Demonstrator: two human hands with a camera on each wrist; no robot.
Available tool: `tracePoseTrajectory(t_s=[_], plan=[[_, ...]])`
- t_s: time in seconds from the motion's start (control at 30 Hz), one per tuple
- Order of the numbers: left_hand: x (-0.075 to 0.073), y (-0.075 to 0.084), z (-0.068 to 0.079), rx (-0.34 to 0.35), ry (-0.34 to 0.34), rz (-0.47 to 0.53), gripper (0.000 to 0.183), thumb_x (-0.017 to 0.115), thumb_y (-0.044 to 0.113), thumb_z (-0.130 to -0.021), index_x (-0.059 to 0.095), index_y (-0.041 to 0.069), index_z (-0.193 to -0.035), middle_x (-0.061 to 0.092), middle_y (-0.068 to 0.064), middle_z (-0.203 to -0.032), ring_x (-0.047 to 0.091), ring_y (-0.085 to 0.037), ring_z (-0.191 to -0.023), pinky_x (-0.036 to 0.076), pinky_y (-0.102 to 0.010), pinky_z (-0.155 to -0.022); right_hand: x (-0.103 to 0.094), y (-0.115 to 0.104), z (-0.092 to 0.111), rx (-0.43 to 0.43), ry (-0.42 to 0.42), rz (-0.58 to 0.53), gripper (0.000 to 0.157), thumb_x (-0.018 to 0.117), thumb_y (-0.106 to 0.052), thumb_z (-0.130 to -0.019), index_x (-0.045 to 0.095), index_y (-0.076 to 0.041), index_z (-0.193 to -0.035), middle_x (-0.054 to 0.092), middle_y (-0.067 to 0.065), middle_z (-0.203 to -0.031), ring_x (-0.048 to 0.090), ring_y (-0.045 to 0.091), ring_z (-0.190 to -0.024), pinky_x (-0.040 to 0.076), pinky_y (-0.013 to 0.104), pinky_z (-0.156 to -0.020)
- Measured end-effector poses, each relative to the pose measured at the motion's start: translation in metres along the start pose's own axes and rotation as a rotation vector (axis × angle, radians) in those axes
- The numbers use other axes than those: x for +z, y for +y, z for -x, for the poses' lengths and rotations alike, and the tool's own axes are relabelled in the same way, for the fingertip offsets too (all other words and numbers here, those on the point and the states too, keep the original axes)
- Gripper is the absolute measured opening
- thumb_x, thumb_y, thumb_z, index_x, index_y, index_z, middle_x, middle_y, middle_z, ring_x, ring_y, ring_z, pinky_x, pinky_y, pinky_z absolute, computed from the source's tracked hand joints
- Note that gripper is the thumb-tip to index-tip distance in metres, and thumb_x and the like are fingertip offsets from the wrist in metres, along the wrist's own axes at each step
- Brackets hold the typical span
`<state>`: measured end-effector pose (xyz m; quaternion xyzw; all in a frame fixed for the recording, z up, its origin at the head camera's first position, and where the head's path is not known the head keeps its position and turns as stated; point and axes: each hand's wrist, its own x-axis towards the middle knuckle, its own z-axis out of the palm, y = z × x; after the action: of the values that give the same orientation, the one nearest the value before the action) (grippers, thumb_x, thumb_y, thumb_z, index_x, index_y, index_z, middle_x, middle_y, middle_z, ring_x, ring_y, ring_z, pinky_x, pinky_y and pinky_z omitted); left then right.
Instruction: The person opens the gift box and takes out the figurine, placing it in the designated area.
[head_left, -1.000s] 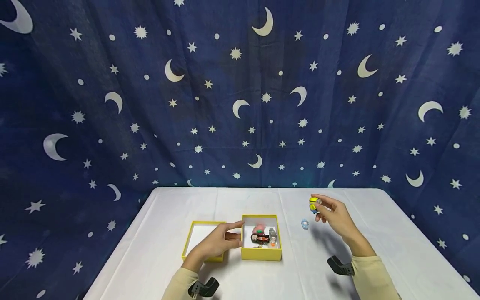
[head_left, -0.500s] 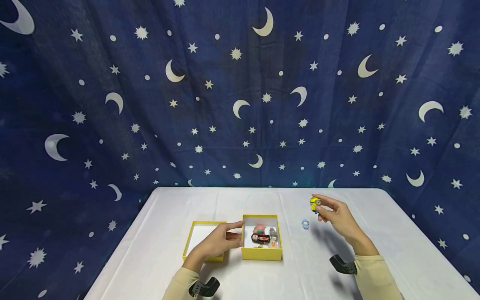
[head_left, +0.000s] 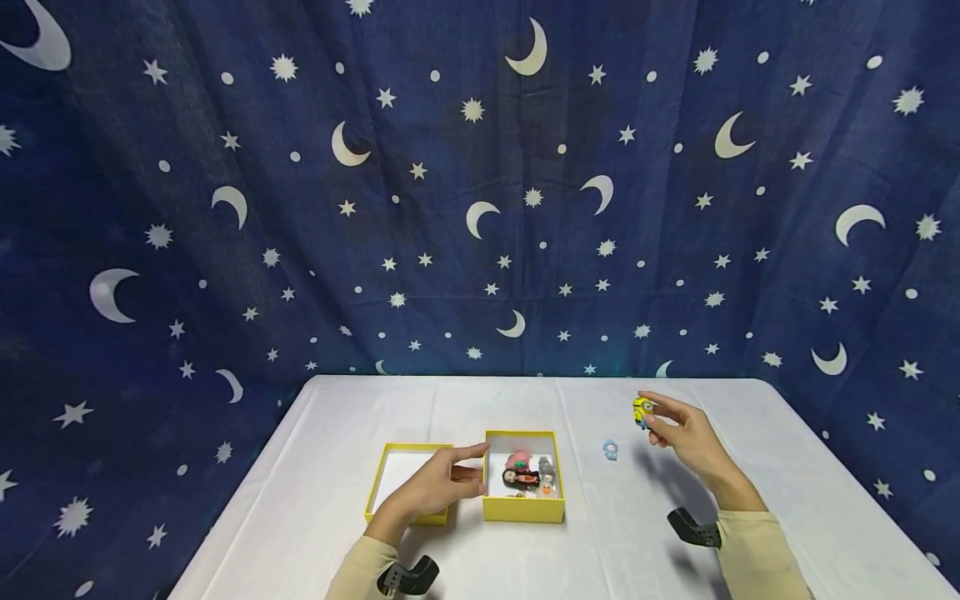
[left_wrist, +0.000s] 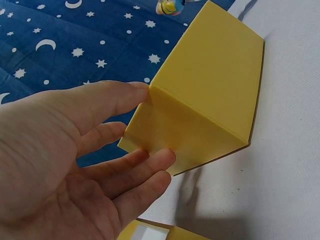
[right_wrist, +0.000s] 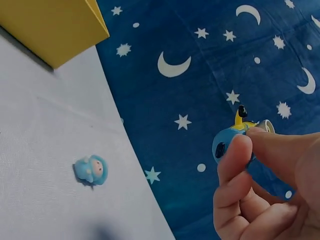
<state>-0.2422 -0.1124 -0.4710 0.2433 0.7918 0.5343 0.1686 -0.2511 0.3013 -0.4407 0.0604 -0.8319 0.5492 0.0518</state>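
Note:
Between the thumb and fingers of my right hand (head_left: 688, 437), a yellow and blue Minion figurine (head_left: 642, 412) is pinched above the table; the right wrist view shows its blue underside and a goggle, partly hidden by the fingers. My left hand (head_left: 438, 483) touches the left wall of a yellow box (head_left: 522, 510) with outstretched fingers, seen against the box side in the left wrist view. Inside the box lie a dark-haired doll (head_left: 521, 477), a pink figurine (head_left: 517, 458) and a grey and white figurine (head_left: 547, 475). A small light-blue figurine (right_wrist: 91, 170) lies on the table right of the box.
The yellow-edged lid (head_left: 384, 475), white inside, lies left of the box, partly behind my left hand. A white cloth covers the table (head_left: 592, 542). Behind it hangs a dark blue curtain (head_left: 450, 167) with moons and stars.
My right hand has moved slightly to the right with the Minion figurine, which has turned a little. The left hand and the box have stayed in place.

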Motion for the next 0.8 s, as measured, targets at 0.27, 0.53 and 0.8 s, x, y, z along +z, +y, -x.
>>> tracePoseTrajectory(t_s=[0.27, 0.53, 0.8], plan=[[0.0, -0.001, 0.0, 0.007, 0.004, -0.002, 0.063, 0.069, 0.009, -0.094, 0.043, -0.004, -0.15, 0.04, -0.021, -0.159, 0.057, -0.04, -0.132, 0.053, -0.04, -0.105, 0.0, 0.009, -0.004, 0.059, 0.014, -0.013, 0.053, 0.065, -0.016, -0.1, 0.049, 0.003, -0.146, 0.064, -0.001, -0.105, 0.057, 0.002, -0.068, 0.055, 0.022, -0.064], [0.0, 0.0, 0.002, 0.001, 0.005, -0.003, 0.063, 0.07, 0.009, -0.094, 0.044, -0.004, -0.15, 0.041, -0.02, -0.159, 0.057, -0.039, -0.132, 0.054, -0.039, -0.104, -0.001, 0.018, -0.002, 0.09, 0.024, -0.009, 0.053, 0.067, -0.022, -0.099, 0.052, 0.002, -0.144, 0.067, -0.009, -0.099, 0.054, 0.002, -0.064, 0.05, 0.021, -0.059], [0.0, -0.002, 0.001, 0.008, 0.006, -0.001, 0.063, 0.069, 0.009, -0.095, 0.043, -0.005, -0.15, 0.04, -0.021, -0.159, 0.057, -0.039, -0.132, 0.054, -0.034, -0.103, -0.001, 0.025, -0.003, 0.107, 0.007, -0.018, 0.055, 0.065, -0.024, -0.1, 0.05, 0.005, -0.144, 0.066, -0.012, -0.094, 0.055, 0.005, -0.065, 0.048, 0.023, -0.058]])
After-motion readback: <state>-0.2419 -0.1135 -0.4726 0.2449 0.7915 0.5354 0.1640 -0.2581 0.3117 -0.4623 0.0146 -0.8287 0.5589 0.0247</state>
